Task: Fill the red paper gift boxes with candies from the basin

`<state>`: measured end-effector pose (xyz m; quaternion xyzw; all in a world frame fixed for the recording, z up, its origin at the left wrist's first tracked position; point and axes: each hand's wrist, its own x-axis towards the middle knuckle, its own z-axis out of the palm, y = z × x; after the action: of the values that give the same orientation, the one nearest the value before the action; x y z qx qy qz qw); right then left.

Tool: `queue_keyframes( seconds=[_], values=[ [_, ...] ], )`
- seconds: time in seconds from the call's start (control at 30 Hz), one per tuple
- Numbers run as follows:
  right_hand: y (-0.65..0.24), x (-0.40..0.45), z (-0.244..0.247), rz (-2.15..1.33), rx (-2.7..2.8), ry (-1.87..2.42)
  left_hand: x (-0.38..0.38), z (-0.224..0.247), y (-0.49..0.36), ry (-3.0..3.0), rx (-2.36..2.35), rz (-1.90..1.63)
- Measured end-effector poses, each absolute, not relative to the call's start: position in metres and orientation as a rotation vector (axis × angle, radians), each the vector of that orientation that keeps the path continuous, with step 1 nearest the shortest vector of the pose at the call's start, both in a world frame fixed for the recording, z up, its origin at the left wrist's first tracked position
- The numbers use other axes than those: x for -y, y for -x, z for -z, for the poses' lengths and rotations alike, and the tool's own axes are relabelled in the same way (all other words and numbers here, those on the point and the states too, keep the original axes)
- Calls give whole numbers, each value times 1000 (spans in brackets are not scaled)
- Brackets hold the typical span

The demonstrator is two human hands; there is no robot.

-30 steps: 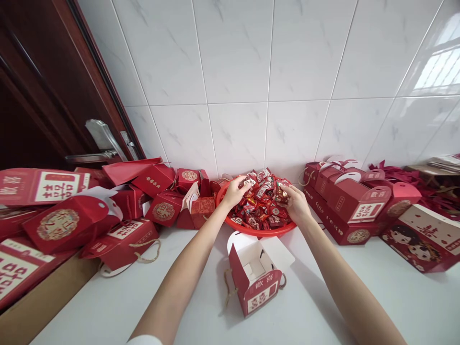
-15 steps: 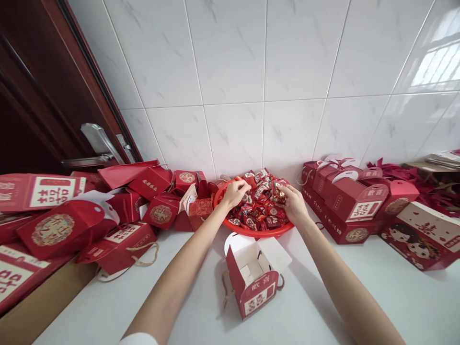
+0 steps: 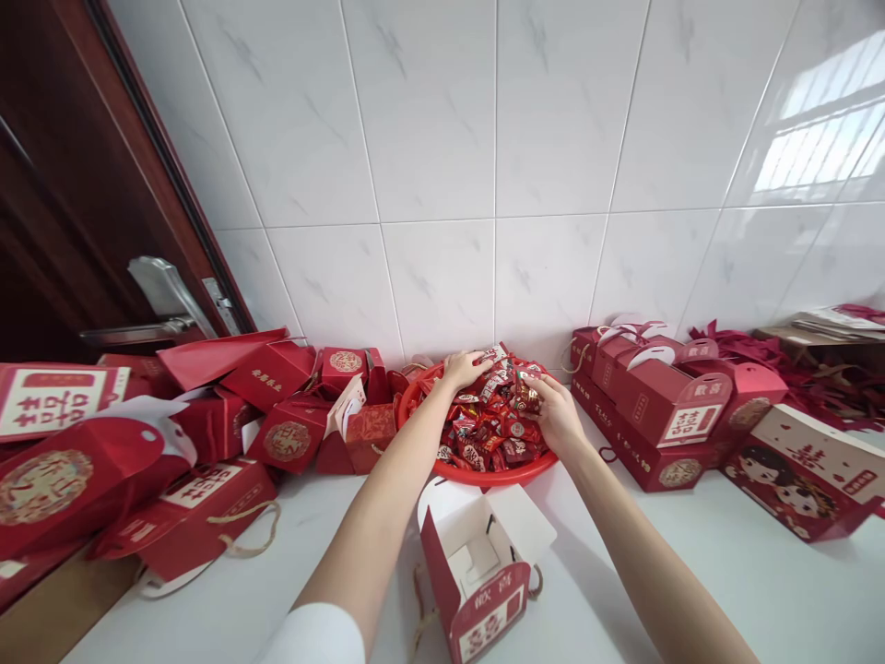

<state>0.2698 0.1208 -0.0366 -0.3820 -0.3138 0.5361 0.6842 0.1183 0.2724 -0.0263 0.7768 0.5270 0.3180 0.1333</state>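
Over the red basin [image 3: 488, 479]: left hand [image 3: 462, 371] at the wrapped candies [image 3: 484, 429], can't tell if it's gripping; right hand [image 3: 560, 417] pinching a gold-brown candy [image 3: 526, 397]. Open gift box [image 3: 489, 604] on tabletop [image 3: 581, 599], near side of basin.

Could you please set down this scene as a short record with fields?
Left hand: at the far side of the sweets pile; whether it grips any is hidden
Right hand: fingers hold a brown-wrapped sweet
Basin: red, heaped with wrapped sweets
Open box: red, white inside, in front of the basin, flaps open
Left side: jumbled red boxes
Right side: stacked red boxes
Behind: tiled wall
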Motion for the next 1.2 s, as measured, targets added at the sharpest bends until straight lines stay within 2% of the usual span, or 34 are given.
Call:
queue_keyframes(
  seconds=[0.23,0.57,0.8,1.0,1.2],
  values=[
    [-269,-123,38,-1191,718,837,-266,31,-113,-2292,-1540,-763],
    [-268,-119,33,-1194,712,875,-248,17,-108,-2260,-1455,-820],
    [-268,-120,33,-1197,711,868,-233,8,-98,-2246,-1331,-929],
    [-269,-120,33,-1195,731,875,-214,1,-90,-2055,-1027,-1283],
    [-269,-120,34,-1183,759,891,-189,-11,-90,-1856,-843,-1262]
  ],
)
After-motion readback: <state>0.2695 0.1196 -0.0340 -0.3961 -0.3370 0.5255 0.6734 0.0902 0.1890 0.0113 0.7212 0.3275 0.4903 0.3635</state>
